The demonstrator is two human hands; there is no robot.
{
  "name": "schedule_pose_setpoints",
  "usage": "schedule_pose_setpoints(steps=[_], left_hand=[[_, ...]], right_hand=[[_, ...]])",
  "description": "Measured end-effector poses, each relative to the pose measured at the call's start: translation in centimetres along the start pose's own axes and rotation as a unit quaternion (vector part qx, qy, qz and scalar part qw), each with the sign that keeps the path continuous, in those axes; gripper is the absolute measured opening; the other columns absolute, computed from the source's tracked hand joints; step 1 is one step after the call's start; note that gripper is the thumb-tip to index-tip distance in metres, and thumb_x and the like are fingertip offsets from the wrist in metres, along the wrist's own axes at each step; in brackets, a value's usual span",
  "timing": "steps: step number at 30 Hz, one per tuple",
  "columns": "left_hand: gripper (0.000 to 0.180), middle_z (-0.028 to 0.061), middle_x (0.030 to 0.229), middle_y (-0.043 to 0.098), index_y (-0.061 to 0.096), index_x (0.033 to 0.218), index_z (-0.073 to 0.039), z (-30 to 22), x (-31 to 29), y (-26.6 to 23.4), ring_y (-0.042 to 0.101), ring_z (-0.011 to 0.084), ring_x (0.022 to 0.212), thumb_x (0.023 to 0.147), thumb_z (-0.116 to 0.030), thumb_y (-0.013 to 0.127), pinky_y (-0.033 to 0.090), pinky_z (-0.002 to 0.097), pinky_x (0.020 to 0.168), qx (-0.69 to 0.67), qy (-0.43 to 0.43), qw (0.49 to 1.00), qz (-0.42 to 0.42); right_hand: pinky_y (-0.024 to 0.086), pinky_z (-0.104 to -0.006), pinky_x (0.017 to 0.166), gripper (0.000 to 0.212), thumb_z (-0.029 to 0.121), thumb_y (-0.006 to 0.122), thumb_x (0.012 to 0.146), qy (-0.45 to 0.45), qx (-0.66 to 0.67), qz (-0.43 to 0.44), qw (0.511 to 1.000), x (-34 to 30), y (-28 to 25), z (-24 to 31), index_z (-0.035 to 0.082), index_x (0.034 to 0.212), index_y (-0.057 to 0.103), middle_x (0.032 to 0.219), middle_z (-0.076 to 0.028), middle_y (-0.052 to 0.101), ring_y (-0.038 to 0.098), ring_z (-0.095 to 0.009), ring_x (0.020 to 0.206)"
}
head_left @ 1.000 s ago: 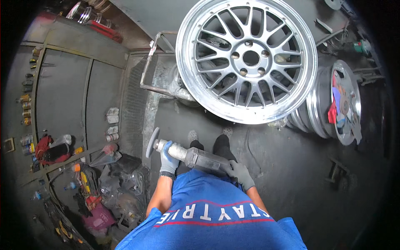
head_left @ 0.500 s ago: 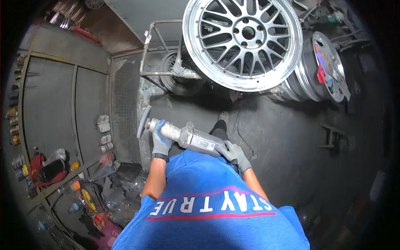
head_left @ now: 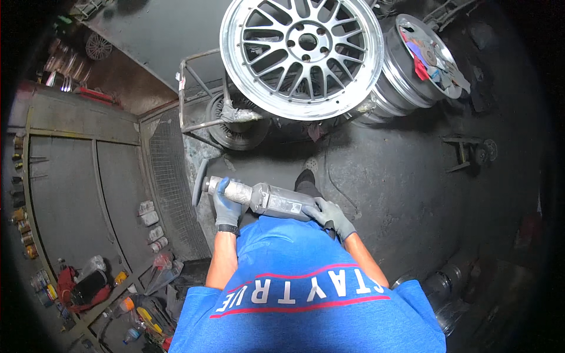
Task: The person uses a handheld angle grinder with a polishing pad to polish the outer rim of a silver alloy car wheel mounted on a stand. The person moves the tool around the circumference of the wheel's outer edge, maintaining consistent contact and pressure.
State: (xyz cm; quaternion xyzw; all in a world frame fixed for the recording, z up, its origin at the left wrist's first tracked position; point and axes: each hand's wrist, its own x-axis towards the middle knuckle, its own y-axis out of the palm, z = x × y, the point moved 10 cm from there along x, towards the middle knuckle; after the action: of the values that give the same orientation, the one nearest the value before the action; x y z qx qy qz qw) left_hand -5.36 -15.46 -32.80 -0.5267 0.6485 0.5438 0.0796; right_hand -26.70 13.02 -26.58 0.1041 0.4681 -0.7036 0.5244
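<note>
Across the front of my body lies a grey power polisher [head_left: 276, 200], with a round pad [head_left: 200, 183] on its left end. My left hand [head_left: 226, 203], in a grey and blue glove, is wrapped round the pale neck behind that pad. At the other end my gloved right hand [head_left: 329, 216] grips the rear of the body; part of its fingers is hidden behind the tool. Ahead of me a silver multi-spoke car wheel rim [head_left: 353, 97] rests face up on a metal frame stand [head_left: 203, 125], apart from the pad.
Under the stand sits another wheel [head_left: 235, 132]. More rims [head_left: 400, 88] lie to its right, one holding coloured rags [head_left: 424, 59]. A small metal stool [head_left: 462, 153] stands on the right floor. Cans [head_left: 150, 217], bottles and bags line the left wall; a dark cable [head_left: 341, 191] crosses the floor.
The rim, stand and rags have shifted left and slightly up in the view, as the viewpoint turned right. The polisher stays in both hands and lies slightly more level.
</note>
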Motion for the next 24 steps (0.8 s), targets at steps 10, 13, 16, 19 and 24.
schedule_pose_setpoints(steps=[10,13,16,19,24], left_hand=[[0.022,0.0107,0.095,0.071,0.065,0.103,-0.007,0.7,-0.9,1.7,0.072,0.0295,0.095,0.092,-0.022,0.076,0.059,0.0483,0.099,0.055,0.022,0.998,0.011],[0.022,0.0094,0.095,0.071,0.066,0.1,-0.008,2.2,-0.4,1.1,0.071,0.0294,0.092,0.091,-0.025,0.077,0.059,0.0469,0.093,0.022,-0.009,1.0,0.011],[0.022,0.0094,0.094,0.071,0.066,0.101,-0.008,3.2,-0.3,1.3,0.071,0.0295,0.092,0.091,-0.025,0.077,0.059,0.0473,0.094,0.043,-0.006,0.999,0.017],[0.021,0.0097,0.094,0.071,0.067,0.101,-0.008,4.7,-0.7,2.8,0.071,0.0294,0.092,0.092,-0.025,0.076,0.059,0.0472,0.095,0.067,-0.001,0.998,0.01],[0.019,0.0089,0.096,0.073,0.068,0.101,-0.008,8.5,-1.9,5.5,0.073,0.0272,0.095,0.096,-0.027,0.073,0.059,0.0446,0.095,0.063,-0.018,0.998,0.016]], right_hand=[[0.048,-0.0563,0.108,0.087,0.077,0.059,0.096,0.016,-0.018,-0.004,1.0,-1.1,-0.6,-1.6,0.003,0.141,0.068,0.124,-0.031,0.075,0.07,-0.049,0.12],[0.049,-0.0554,0.108,0.087,0.077,0.058,0.097,0.008,-0.026,-0.004,1.0,-1.1,-1.0,-2.4,0.003,0.142,0.067,0.125,-0.031,0.074,0.07,-0.048,0.12],[0.049,-0.0548,0.108,0.086,0.076,0.057,0.098,0.005,-0.013,-0.004,1.0,-1.0,-1.3,-3.8,0.003,0.143,0.067,0.126,-0.031,0.074,0.07,-0.047,0.122],[0.047,-0.0545,0.111,0.086,0.075,0.057,0.099,0.024,0.01,0.017,1.0,-1.1,-2.2,-5.8,0.003,0.145,0.065,0.128,-0.032,0.073,0.068,-0.046,0.126],[0.046,-0.0551,0.113,0.089,0.076,0.058,0.098,0.018,0.018,0.033,0.999,-0.7,-3.2,-10.4,0.003,0.148,0.063,0.131,-0.032,0.072,0.067,-0.047,0.128]])
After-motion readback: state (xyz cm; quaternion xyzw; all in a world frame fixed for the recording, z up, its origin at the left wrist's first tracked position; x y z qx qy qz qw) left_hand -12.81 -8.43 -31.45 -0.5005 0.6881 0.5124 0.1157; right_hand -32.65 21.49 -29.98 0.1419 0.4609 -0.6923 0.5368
